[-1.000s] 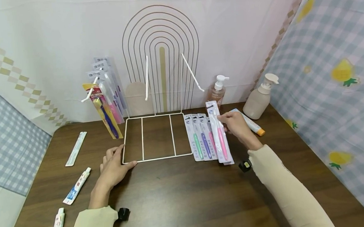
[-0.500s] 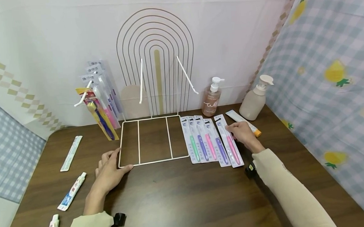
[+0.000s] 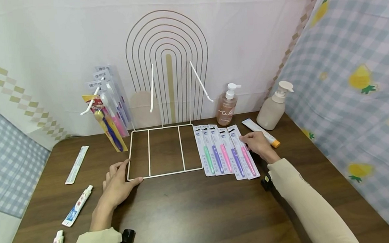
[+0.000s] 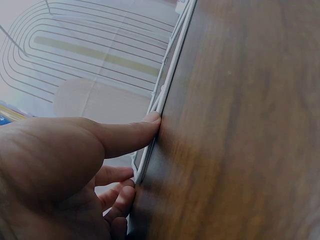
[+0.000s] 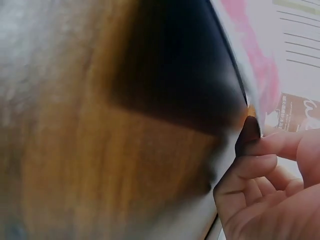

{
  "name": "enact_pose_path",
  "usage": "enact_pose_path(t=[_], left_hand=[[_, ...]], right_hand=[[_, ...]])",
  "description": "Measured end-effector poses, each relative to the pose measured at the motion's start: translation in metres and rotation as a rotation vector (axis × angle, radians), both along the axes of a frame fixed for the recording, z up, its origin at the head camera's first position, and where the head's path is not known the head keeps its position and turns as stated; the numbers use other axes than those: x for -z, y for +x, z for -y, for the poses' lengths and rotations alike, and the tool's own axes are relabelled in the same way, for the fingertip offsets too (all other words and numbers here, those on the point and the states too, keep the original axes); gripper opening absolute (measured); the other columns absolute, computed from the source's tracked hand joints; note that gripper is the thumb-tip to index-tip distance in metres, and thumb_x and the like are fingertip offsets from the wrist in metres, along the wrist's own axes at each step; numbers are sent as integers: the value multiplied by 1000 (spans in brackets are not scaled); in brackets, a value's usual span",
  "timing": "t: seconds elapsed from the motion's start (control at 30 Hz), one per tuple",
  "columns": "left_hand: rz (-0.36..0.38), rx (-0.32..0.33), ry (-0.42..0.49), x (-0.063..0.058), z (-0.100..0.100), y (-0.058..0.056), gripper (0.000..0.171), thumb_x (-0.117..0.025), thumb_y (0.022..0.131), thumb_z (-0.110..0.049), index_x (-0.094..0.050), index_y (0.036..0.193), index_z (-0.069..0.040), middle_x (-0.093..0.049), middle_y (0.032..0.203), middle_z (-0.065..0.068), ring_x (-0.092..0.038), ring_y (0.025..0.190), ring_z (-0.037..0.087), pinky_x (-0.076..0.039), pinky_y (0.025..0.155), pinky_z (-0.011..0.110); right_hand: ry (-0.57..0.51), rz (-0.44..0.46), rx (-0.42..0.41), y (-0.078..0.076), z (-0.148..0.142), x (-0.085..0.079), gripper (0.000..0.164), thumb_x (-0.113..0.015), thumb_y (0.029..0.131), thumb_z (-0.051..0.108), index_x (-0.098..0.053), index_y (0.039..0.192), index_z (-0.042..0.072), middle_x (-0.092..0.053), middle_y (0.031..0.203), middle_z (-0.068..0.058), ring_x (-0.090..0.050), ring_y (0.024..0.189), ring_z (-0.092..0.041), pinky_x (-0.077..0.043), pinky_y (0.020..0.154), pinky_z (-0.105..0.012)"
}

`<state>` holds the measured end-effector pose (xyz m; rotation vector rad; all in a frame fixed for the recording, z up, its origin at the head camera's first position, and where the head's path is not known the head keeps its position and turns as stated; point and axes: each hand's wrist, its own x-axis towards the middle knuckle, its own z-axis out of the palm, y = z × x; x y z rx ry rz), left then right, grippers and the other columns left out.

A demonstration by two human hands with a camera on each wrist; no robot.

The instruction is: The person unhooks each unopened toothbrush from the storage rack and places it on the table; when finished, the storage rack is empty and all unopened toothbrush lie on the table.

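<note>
Behind the white rack (image 3: 148, 152), a pale curtain (image 3: 243, 36) printed with an arch is hanging, and to the rack's right a blue checked cloth (image 3: 336, 93) with yellow fruit is closing off the side. Underneath the rack, a dark wooden table (image 3: 191, 208) is filling the foreground and catching a soft shine on the near side. The rack is standing on it, carrying packs on its left hook (image 3: 90, 103) only; nothing is hanging from its middle hook (image 3: 152, 89) or right hook (image 3: 200, 81). Back and right of the rack, a cream pump bottle (image 3: 271, 112) and a brown pump bottle (image 3: 226, 111) are standing upright. At the rack's near left corner, the left hand (image 3: 117, 181) is resting with thumb and fingers spread along the wires. Right of the rack, the right hand (image 3: 259, 144) is pinching the edge of a pink toothbrush pack (image 3: 246, 158), the last in a row of five lying just beside the rack; a green toothbrush pack (image 3: 207, 157) is lying closest to it. From this I'm judging the work to be partway along: white toothbrush packs (image 3: 117, 112) and a yellow toothbrush pack (image 3: 108, 130) are already hanging at the rack's left, while the five are looking laid out but unhung. Farther right of the rack, an orange-capped tube (image 3: 258, 127) is lying; left of the rack, two toothpaste tubes (image 3: 77, 206) and a slim white packet (image 3: 77, 164) are lying well apart.
</note>
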<state>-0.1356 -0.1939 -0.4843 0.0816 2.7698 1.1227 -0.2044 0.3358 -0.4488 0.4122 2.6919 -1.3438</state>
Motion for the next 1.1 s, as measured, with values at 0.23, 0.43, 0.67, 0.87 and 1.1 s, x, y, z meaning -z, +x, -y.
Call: enact_pose_path(t=[0.23, 0.43, 0.67, 0.87, 1.1], left_hand=[[1, 0, 9, 0, -1, 1, 101, -82, 105, -44, -28, 180, -2, -25, 178, 32, -25, 159, 62, -25, 114, 76], [-4, -1, 2, 0, 0, 0, 101, -82, 105, -44, -28, 179, -1, -25, 177, 33, -25, 159, 61, -25, 115, 77], [-3, -4, -1, 0, 0, 0, 101, -82, 105, -44, -29, 179, -1, -26, 177, 33, -26, 159, 61, -26, 115, 76], [-3, -5, -7, 0, 0, 1, 100, -82, 105, -43, -29, 179, -1, -26, 177, 33, -26, 158, 61, -27, 114, 76], [-7, 1, -6, 0, 0, 1, 101, -81, 105, -45, -29, 179, -1, -25, 177, 33, -26, 159, 60, -27, 114, 76]], right_hand=[[49, -15, 6, -31, -26, 43, 35, -74, 109, 33, -86, 113, 1, -74, 84, -2, -65, 71, -16, -54, 63, -32], [108, -14, 27, -33, -26, 50, 37, -74, 109, 40, -86, 113, 6, -80, 102, -10, -71, 86, -24, -57, 70, -35], [173, 2, 52, -14, -2, 22, 43, -70, 110, 41, -83, 119, 1, -81, 122, -19, -72, 100, -28, -55, 80, -38], [148, -8, 66, -11, 2, 21, 41, -69, 112, 38, -81, 117, 0, -79, 105, -12, -69, 79, -19, -54, 67, -36], [120, 32, 76, -9, 5, 15, 39, -69, 112, 36, -79, 119, -1, -78, 95, -8, -69, 77, -18, -55, 68, -33]])
